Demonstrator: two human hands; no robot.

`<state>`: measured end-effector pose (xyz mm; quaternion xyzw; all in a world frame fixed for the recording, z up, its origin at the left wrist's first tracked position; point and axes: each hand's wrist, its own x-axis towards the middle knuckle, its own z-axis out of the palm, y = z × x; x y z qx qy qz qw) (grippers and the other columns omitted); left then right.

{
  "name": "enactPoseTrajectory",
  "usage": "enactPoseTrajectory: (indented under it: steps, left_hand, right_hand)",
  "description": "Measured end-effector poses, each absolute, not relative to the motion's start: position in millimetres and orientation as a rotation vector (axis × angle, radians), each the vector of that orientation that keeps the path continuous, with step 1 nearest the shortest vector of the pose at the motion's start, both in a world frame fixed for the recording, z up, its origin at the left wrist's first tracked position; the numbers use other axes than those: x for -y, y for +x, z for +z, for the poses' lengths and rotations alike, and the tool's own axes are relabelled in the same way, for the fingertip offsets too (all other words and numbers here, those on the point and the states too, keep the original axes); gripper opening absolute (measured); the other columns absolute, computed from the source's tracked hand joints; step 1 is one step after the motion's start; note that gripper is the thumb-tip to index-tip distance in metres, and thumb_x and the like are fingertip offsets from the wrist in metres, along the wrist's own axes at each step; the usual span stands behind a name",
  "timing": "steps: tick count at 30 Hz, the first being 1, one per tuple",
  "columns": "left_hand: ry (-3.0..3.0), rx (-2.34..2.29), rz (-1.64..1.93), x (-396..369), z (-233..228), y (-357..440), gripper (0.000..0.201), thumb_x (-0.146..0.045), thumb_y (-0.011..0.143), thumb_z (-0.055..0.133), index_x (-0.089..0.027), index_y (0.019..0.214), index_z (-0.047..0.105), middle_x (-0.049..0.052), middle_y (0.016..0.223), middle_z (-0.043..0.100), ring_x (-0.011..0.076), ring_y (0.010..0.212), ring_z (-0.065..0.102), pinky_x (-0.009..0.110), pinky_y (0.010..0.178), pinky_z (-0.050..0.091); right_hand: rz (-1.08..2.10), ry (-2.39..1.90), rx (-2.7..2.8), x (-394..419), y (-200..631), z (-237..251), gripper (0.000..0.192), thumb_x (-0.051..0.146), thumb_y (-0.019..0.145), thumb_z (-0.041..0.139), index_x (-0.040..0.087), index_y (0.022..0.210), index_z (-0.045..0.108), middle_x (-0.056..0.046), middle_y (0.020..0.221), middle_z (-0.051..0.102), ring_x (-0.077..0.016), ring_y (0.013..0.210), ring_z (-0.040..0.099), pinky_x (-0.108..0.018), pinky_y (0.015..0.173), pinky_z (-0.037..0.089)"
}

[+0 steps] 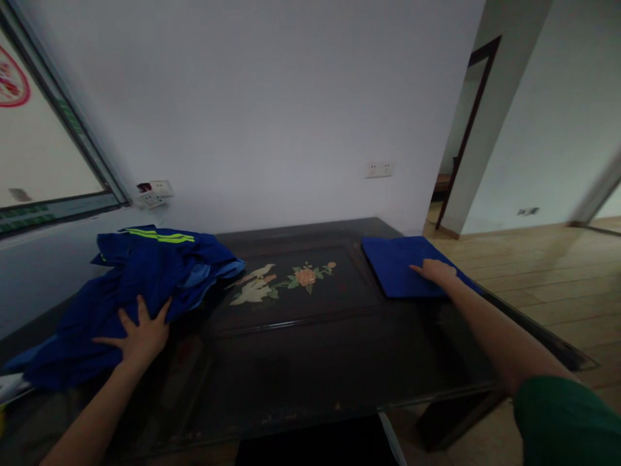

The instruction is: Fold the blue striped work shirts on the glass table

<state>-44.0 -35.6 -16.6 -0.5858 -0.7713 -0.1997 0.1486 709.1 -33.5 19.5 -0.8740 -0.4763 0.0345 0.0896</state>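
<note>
On the window at the left there is a round red sticker point(13, 79), cut by the border of the view; its marks cannot be read. The green strips point(70, 116) on the window frame point(92, 152) are also too small to read.

The left hand point(143, 335) has its fingers spread wide apart, and it lies on the near side of a crumpled dark blue garment point(145, 278); it does not close around the cloth. The right hand point(438, 272) is on top of a flat blue panel point(395, 265), with one digit stretched to the left; the other fingers are partly hidden, so I cannot tell if they pinch it.

The garment is heaped on the left end of a dark table point(301, 362). Its long axis goes from the near left to the far right, and its yellow-green stripes point(162, 235) are at the far end. The panel lies flat on the right end, its longer direction roughly from left to right. Between them, the tabletop shows pale birds point(255, 288) and a pink flower point(305, 277).
</note>
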Motion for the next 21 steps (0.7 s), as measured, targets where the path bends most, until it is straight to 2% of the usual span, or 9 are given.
enactPoseTrajectory:
  steps: [3,8,10,13,15,19,21]
  left_hand:
    - [-1.69,2.184,-0.542,39,-17,-42,0.062,-0.057,0.085,0.025,-0.043,0.145,0.023,0.008,0.159,0.001,0.0431,0.141,-0.006,0.076,0.093,-0.007]
    - [-1.715,2.158,-0.457,45,-13,-41,0.058,-0.052,0.09,0.025,-0.031,0.143,0.036,0.013,0.158,0.001,0.0462,0.14,-0.003,0.078,0.093,0.0]
    - [-1.726,2.152,-0.445,47,-11,-40,0.058,-0.05,0.09,0.029,-0.028,0.143,0.037,0.015,0.158,0.0,0.0481,0.139,-0.002,0.079,0.092,0.003]
    - [-1.699,2.167,-0.431,48,-10,-37,0.053,-0.046,0.092,0.033,-0.029,0.142,0.038,0.013,0.158,0.003,0.0469,0.14,0.001,0.079,0.095,0.007]
    - [-1.685,2.179,-0.424,49,-10,-35,0.052,-0.042,0.092,0.036,-0.029,0.142,0.039,0.012,0.158,0.004,0.0461,0.14,0.002,0.077,0.097,0.009]
    - [-1.665,2.196,-0.429,51,-10,-31,0.052,-0.036,0.091,0.042,-0.027,0.142,0.04,0.014,0.157,0.003,0.0446,0.141,0.0,0.074,0.101,0.008]
    - [-1.657,2.185,-0.454,50,-10,-30,0.051,-0.035,0.091,0.042,-0.026,0.142,0.041,0.015,0.157,0.001,0.0431,0.142,-0.001,0.073,0.102,0.008]
  right_hand:
    - [0.157,-2.695,1.46,25,708,11,0.053,0.048,0.089,0.049,0.007,0.12,0.06,-0.028,0.121,0.057,-0.0382,0.114,0.055,-0.049,0.089,0.043]
    - [0.205,-2.675,1.605,23,717,8,0.036,0.03,0.094,0.042,0.015,0.122,0.06,-0.02,0.126,0.058,-0.0322,0.118,0.054,-0.043,0.092,0.043]
    - [0.205,-2.684,1.625,22,720,9,0.038,0.033,0.094,0.042,0.015,0.122,0.06,-0.02,0.126,0.058,-0.0334,0.118,0.054,-0.045,0.092,0.043]
    - [0.196,-2.753,1.55,19,720,9,0.053,0.048,0.091,0.045,0.007,0.121,0.061,-0.026,0.125,0.057,-0.04,0.117,0.053,-0.051,0.092,0.042]
    - [0.197,-2.787,1.5,17,719,7,0.057,0.051,0.088,0.048,0.005,0.12,0.061,-0.027,0.124,0.057,-0.0419,0.116,0.053,-0.053,0.091,0.043]
    - [0.157,-2.727,1.544,19,715,5,0.041,0.037,0.09,0.047,0.009,0.115,0.064,-0.024,0.121,0.06,-0.038,0.111,0.058,-0.05,0.087,0.047]
    - [0.108,-2.66,1.586,23,713,7,0.032,0.032,0.089,0.048,0.012,0.104,0.068,-0.022,0.113,0.065,-0.0359,0.104,0.062,-0.048,0.082,0.05]
